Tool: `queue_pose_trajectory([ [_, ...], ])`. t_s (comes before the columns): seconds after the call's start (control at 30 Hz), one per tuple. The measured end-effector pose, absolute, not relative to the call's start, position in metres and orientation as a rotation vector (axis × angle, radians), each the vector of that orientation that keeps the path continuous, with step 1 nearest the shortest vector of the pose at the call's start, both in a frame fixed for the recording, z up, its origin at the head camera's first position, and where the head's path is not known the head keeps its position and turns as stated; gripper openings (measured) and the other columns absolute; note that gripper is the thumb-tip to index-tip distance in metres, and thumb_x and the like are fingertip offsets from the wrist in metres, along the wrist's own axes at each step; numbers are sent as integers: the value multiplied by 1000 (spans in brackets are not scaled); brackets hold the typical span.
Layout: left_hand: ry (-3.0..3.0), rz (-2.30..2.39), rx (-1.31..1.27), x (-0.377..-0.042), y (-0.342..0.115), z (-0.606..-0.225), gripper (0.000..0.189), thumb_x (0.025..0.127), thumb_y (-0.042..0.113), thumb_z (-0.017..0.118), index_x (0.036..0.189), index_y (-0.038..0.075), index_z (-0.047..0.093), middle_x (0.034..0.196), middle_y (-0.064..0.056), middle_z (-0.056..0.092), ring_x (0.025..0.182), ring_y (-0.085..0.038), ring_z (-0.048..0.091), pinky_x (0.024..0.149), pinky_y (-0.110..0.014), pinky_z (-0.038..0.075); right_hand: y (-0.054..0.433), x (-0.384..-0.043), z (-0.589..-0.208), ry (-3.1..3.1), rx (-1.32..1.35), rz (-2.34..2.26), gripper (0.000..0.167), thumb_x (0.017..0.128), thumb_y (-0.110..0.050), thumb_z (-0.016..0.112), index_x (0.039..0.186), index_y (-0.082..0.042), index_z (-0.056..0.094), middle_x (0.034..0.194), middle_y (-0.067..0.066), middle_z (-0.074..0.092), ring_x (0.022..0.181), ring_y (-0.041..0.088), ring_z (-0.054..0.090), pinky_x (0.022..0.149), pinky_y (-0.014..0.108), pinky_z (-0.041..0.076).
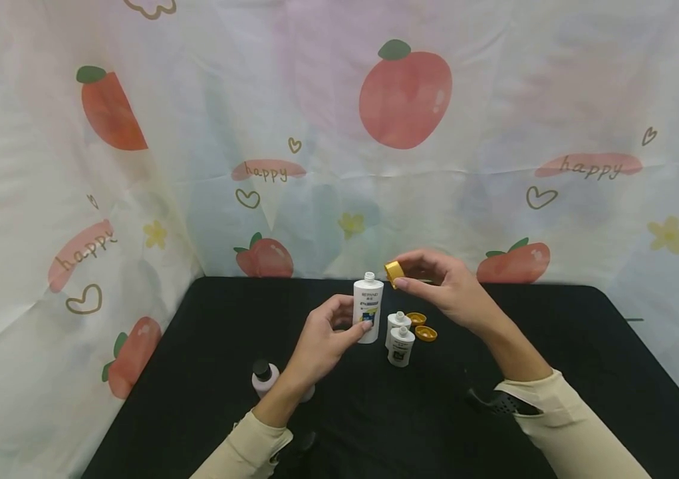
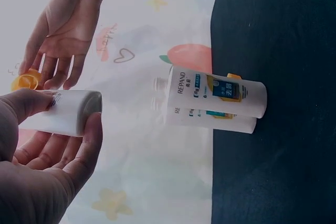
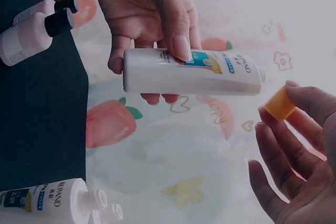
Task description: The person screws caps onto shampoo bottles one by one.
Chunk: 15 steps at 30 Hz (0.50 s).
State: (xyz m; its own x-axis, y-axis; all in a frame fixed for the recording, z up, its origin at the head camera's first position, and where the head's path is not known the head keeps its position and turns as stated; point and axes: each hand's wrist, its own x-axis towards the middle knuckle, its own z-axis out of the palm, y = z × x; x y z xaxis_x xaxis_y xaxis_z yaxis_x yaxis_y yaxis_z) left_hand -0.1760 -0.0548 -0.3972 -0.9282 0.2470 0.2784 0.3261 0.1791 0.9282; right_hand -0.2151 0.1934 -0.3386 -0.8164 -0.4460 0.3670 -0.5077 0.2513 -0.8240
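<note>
My left hand grips a white shampoo bottle by its sides, upright above the table, its narrow neck uncovered. Just right of that neck, my right hand pinches a gold cap between thumb and fingertips. In the right wrist view a small gap shows between the cap and the bottle. Two more white bottles without caps stand on the table below the hands, labels facing me. In the left wrist view these bottles stand close together.
Two gold caps lie on the black table behind the standing bottles. Pinkish pump bottles with black tops stand to the left, partly behind my left forearm in the head view. A printed cloth hangs behind the table.
</note>
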Motion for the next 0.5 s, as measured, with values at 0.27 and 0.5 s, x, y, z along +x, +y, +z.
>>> queue_pose_trajectory([
  [0.27, -2378, -1890, -603, -174, -51, -396, 34, 93, 15, 76, 124, 10, 64, 114, -6, 71, 103, -17, 70, 88, -35, 57, 187, -214, -331, -2453, 984, 1526, 36, 98, -15, 70, 133, -17, 66, 123, -2, 68, 114, 15, 65, 92, 27, 55],
  [0.5, -2362, -1855, -646, -174, -48, -397, 32, 92, 15, 77, 122, 8, 66, 112, -7, 72, 100, -17, 69, 89, -33, 55, 182, -214, -326, -2419, 1080, 1480, 34, 97, -10, 70, 130, -15, 68, 122, -1, 69, 112, 15, 66, 94, 27, 54],
])
